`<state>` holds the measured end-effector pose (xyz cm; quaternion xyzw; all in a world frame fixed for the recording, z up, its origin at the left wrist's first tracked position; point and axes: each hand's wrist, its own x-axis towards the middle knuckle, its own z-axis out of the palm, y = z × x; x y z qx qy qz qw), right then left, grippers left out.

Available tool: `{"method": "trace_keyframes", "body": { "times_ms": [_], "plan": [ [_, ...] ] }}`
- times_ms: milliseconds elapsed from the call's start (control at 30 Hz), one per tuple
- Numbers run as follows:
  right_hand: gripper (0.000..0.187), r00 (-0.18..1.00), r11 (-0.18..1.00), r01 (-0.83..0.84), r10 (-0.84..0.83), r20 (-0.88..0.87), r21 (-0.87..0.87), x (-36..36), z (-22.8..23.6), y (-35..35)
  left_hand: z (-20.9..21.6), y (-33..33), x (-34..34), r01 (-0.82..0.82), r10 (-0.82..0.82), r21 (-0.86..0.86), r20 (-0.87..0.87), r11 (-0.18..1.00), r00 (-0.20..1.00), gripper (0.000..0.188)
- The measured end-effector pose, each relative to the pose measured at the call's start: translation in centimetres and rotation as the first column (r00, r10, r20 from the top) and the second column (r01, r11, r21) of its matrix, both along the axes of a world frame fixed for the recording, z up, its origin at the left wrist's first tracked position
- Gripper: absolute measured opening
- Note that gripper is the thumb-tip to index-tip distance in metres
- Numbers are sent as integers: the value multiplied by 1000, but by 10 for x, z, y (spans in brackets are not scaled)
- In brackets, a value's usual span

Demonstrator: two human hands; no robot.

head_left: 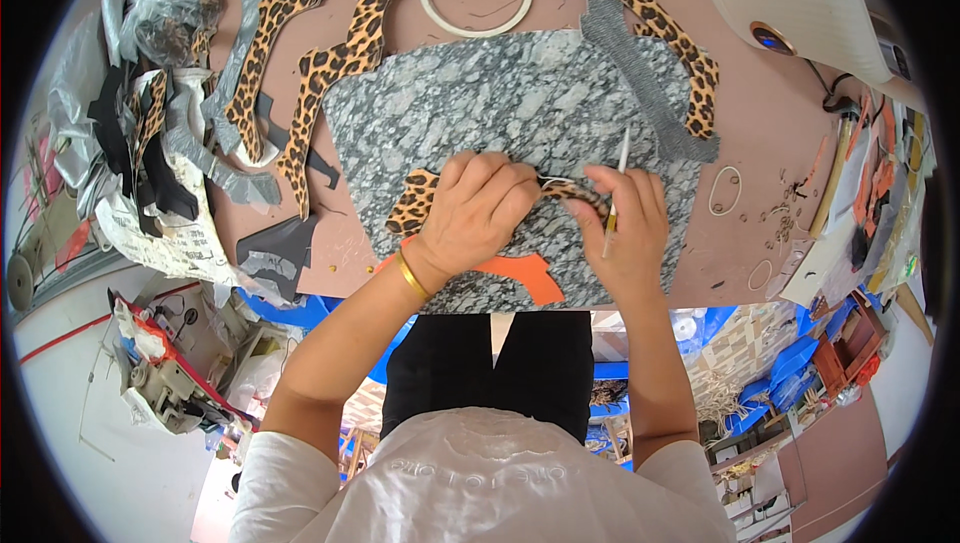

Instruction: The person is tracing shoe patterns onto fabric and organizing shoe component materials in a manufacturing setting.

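Granite-patterned slab (pixel 470 93) under the work, probably heavy and stiff. Leopard-print strip (pixel 411 205) sits on it toward the near edge: likely light, soft, easily creased; best held near both ends. My left hand (pixel 480 205) curls over its middle, can't tell if pinching; my right hand (pixel 630 218) grasps a slim white pen-like tool (pixel 625 149) by the strip's right end.
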<state>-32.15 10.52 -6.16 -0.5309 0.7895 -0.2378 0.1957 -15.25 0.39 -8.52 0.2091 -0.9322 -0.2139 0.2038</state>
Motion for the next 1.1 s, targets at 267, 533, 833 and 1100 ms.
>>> {"method": "trace_keyframes", "body": {
  "times_ms": [267, 533, 833, 1100],
  "plan": [
    [20, 923, 947, -309, 279, 265, 82, 5, 29, -58, 5, 17, 23, 69, -66, -42, 61, 997, 996, 18],
    [23, 935, 940, -336, 324, 146, 64, 8, 16, -58, 47, -14, 66, 108, -35, 291, -244, 951, 969, 26],
    [26, 947, 927, -318, 302, -110, -199, 25, 18, -18, 146, -159, 91, -301, 454, 422, -328, 855, 829, 20],
    [29, 939, 939, -343, 343, -9, -30, 83, 5, 52, 83, -55, 87, -564, 454, 319, 360, 762, 815, 17]
  ]
}}
